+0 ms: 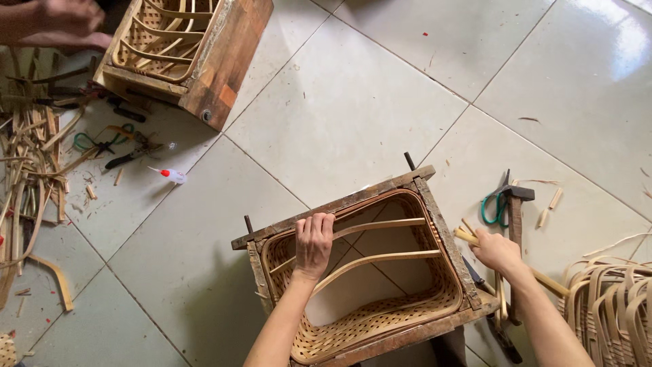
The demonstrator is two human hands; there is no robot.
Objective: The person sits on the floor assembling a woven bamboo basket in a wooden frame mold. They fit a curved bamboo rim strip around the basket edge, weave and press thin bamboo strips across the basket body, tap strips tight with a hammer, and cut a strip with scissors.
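Note:
A wooden box mould stands on the tiled floor with a woven bamboo basket fitted inside it. Two curved bamboo strips span the basket's opening. My left hand grips the far rim of the basket and mould, fingers curled over the edge. Just past the mould's right side, my right hand closes around a bamboo stick that lies slanted on the floor.
A hammer and green-handled scissors lie right of the mould. Bent bamboo strips pile at the lower right. A second mould with a basket, another person's hands, pliers, a small glue bottle and bamboo scraps are at the upper left.

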